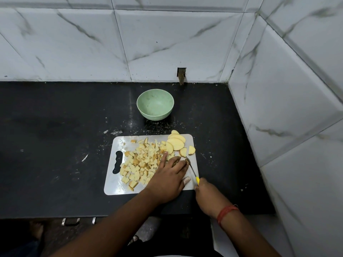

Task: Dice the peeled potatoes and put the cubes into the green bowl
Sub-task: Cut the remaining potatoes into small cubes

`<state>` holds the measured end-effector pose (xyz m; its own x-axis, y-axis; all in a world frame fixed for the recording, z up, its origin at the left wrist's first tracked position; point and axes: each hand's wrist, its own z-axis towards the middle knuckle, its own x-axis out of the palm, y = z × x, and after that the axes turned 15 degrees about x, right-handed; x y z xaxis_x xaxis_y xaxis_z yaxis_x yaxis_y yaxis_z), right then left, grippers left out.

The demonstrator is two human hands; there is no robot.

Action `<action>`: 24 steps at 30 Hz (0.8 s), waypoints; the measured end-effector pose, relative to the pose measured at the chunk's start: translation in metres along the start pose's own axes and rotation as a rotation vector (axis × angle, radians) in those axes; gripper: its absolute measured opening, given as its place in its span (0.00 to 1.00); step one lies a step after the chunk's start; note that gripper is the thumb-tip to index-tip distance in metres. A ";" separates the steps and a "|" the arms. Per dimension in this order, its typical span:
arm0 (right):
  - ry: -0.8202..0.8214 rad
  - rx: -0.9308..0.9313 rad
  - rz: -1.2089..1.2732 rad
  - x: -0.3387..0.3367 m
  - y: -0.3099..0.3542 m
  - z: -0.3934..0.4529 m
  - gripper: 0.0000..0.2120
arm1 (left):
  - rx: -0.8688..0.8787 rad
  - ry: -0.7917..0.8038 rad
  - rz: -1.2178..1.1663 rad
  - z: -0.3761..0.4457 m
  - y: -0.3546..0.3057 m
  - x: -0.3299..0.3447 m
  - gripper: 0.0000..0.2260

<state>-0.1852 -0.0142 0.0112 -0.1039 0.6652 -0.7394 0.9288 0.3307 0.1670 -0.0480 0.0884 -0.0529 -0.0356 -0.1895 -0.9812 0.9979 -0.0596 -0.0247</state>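
The black tabletop point(55, 145) carries a white cutting board point(115, 184) heaped with potato cubes point(141, 164); the green bowl point(155, 105) stands beyond it, with no cubes in it. The left hand point(167, 180) presses a potato piece under curled fingers – the piece is mostly hidden. Potato slices point(176, 143) lie just past its fingertips. The right hand point(206, 193) grips the knife point(193, 171), whose blade runs right beside those fingers – a slip could nick them.

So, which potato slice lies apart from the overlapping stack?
The half-round slice at the cutting board's right edge; the other slices overlap one another.
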 end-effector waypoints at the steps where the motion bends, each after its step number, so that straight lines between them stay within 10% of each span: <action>1: 0.006 0.005 -0.005 0.000 0.001 0.000 0.09 | 0.004 -0.003 0.009 0.000 0.000 0.000 0.25; 14: 0.035 0.043 -0.084 0.005 -0.005 -0.008 0.17 | 0.047 -0.022 0.018 -0.005 -0.009 0.004 0.23; 24: 0.071 0.008 -0.035 0.004 -0.013 -0.019 0.04 | 0.018 -0.026 0.036 -0.006 -0.013 0.003 0.24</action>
<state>-0.2046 -0.0030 0.0184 -0.1609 0.6991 -0.6967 0.9271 0.3492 0.1362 -0.0611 0.0943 -0.0567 -0.0015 -0.2170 -0.9762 0.9975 -0.0695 0.0139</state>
